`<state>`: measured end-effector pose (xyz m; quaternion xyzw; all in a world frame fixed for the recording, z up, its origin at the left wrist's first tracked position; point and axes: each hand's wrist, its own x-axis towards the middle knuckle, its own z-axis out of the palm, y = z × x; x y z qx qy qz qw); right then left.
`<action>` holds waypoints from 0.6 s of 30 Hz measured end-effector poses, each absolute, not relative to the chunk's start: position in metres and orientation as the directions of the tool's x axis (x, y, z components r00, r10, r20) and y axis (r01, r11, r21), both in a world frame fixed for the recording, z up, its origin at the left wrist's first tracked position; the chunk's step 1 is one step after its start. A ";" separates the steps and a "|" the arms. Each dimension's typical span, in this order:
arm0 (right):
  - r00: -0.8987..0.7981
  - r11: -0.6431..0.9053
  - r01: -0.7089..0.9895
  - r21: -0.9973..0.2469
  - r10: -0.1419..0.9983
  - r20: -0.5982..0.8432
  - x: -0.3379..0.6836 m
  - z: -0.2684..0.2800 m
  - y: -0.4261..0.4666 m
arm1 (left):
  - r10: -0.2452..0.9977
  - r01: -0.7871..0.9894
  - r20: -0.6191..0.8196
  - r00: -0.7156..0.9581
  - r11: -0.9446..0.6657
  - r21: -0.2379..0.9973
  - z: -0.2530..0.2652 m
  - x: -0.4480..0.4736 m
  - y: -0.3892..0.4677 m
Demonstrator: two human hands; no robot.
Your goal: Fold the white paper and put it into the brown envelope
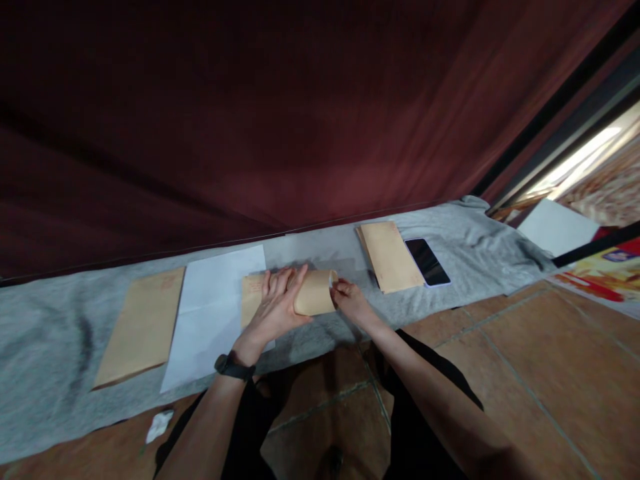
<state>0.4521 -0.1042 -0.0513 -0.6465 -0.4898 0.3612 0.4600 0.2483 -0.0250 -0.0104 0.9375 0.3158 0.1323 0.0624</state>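
Observation:
A brown paper envelope (316, 293) lies in front of me, bulging upward, with its right end gaping and something whitish just inside the mouth. My left hand (275, 307), a dark watch on its wrist, lies across the envelope's middle; its thumb and index finger straddle the paper and hold it. At the mouth, my right hand (347, 299) has its fingers closed in a pinch on the edge; the fingertips are partly hidden. Under the envelope's left end is a white sheet of paper (215, 313) with a crease across it.
Another brown envelope (143, 323) lies at the left. To the right are a small stack of envelopes (393, 257) and a phone (429, 262). All rest on a grey cloth (310, 340) before a dark red curtain (300, 133). A crumpled white scrap (160, 425) lies on the tiled floor (530, 373).

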 end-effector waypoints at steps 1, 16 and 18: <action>0.276 -0.127 0.306 -0.944 0.960 -0.040 0.451 -0.050 -0.104 | 0.609 0.575 0.209 0.765 -0.792 0.204 -0.010 0.249 -0.025; 0.456 -0.258 0.335 -0.906 0.886 -0.084 0.449 -0.044 -0.107 | 0.590 0.568 0.232 0.774 -0.808 0.158 -0.006 0.254 -0.028; 0.467 -0.249 0.326 -0.912 0.881 -0.074 0.449 -0.045 -0.107 | 0.584 0.566 0.239 0.776 -0.811 0.147 -0.005 0.254 -0.029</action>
